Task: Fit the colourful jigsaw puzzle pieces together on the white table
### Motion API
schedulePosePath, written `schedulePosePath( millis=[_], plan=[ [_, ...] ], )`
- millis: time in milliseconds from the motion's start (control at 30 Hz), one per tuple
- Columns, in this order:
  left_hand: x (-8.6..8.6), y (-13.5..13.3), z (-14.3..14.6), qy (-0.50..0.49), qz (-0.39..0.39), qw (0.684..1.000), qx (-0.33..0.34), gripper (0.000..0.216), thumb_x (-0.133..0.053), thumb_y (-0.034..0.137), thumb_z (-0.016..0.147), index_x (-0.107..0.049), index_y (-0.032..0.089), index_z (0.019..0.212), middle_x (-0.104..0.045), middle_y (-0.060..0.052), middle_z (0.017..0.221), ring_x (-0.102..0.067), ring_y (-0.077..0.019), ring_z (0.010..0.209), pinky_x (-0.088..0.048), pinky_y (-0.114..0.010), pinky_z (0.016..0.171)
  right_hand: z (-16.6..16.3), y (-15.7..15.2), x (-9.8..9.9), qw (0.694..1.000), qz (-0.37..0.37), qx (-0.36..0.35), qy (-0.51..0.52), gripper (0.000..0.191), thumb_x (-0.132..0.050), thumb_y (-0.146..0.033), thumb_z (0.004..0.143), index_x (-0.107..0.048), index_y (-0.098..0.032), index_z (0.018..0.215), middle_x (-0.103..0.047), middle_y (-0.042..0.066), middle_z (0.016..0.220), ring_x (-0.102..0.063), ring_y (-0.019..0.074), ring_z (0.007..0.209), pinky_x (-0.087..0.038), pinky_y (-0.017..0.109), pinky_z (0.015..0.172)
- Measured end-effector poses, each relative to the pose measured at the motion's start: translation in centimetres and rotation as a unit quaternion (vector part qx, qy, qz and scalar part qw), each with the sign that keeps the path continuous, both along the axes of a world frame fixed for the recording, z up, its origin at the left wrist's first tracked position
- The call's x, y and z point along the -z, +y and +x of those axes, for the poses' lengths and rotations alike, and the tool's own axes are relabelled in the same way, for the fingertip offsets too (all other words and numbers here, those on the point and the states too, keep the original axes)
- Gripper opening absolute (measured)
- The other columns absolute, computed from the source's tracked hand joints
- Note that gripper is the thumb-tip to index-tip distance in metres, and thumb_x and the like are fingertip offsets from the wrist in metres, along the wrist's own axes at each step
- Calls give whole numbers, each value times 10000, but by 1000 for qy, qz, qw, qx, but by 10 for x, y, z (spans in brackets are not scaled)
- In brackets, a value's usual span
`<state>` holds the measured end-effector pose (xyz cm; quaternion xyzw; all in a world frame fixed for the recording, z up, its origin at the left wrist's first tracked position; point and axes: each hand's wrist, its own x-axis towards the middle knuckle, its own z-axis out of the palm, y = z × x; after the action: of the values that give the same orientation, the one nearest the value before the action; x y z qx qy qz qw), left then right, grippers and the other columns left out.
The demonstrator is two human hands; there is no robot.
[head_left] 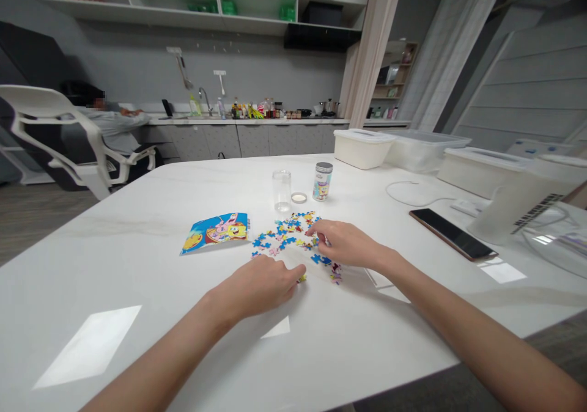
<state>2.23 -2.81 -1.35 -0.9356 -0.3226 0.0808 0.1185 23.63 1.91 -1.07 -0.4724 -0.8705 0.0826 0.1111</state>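
Note:
Loose jigsaw puzzle pieces [288,241], mostly blue, yellow and pink, lie scattered mid-table. My left hand [263,283] rests at their near side, fingers curled, with a yellow puzzle piece [301,279] at its fingertips. Over the right part of the pile, my right hand [343,242] is bent with its index fingertip down among the pieces; whatever it pinches is too small to make out. Several more pieces show beneath and beside that hand. A cartoon picture sheet [217,233] lies left of the pile, slightly curved.
Behind the pile stand a clear jar [281,191], a round lid [299,198] and a printed can [323,183]. A phone [452,233], a cable, a whitish pitcher [527,201] and storage boxes [364,149] occupy the right. A person [114,128] sits far left.

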Motion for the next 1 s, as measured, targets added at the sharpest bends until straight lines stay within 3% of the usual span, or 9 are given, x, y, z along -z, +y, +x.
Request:
schedulePosePath(
  millis=[133,300,533,700,1000],
  plan=[
    [-1,1,0,-6,-8,1000,-23,175,-433,225,917,-592,176,969,-652,-57,624,-642,-220,534,-417,-271,498,-1,1,1,999,-27,-10,26,286,-494,-133,789,-671,-184,1008,-669,52,913,-581,167,790,-396,258,689],
    [2,1,0,-34,-11,998,-52,202,-424,237,916,-598,165,990,-643,-47,615,-624,-197,516,-416,-263,509,-4,0,-2,985,-125,-26,114,211,-532,-117,756,-639,-169,930,-666,34,826,-584,141,710,-431,237,645],
    [1,3,0,-22,-1,1000,-20,191,-398,172,916,-588,163,928,-607,-40,593,-609,-196,513,-422,-268,517,-3,4,4,954,-226,-40,192,84,-565,-163,754,-577,-174,836,-678,20,806,-601,130,699,-449,233,636],
    [-2,6,-2,-46,-9,998,-37,205,-414,147,901,-588,158,793,-584,-42,581,-608,-192,537,-420,-269,526,-4,3,4,948,-248,-44,194,102,-565,-175,749,-607,-179,842,-686,41,925,-618,153,816,-456,227,628],
    [-1,6,-3,-40,5,999,-1,221,-391,121,900,-603,160,853,-563,-20,547,-553,-155,479,-383,-260,513,-6,0,0,944,-269,-41,188,133,-580,-194,770,-615,-171,896,-712,27,829,-600,139,728,-430,222,582]
  ],
)
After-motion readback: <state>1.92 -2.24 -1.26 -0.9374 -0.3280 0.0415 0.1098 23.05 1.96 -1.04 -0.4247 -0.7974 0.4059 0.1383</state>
